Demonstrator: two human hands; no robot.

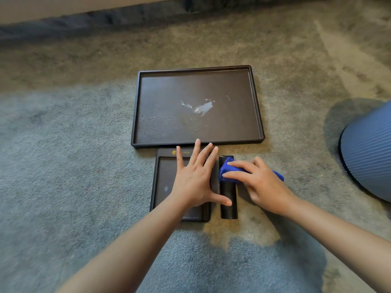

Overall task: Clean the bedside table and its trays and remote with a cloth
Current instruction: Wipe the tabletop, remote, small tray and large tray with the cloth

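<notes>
Our left hand (195, 178) lies flat, fingers spread, on the small dark tray (164, 182); our right hand (257, 182) presses a bunched blue cloth (227, 169) onto the black remote (228, 206) beside it. We see a pale wet smear in the large tray (148, 106) on the carpet (63, 155)

two trays (197, 106), one remote (229, 199), one cloth (227, 169)
</notes>
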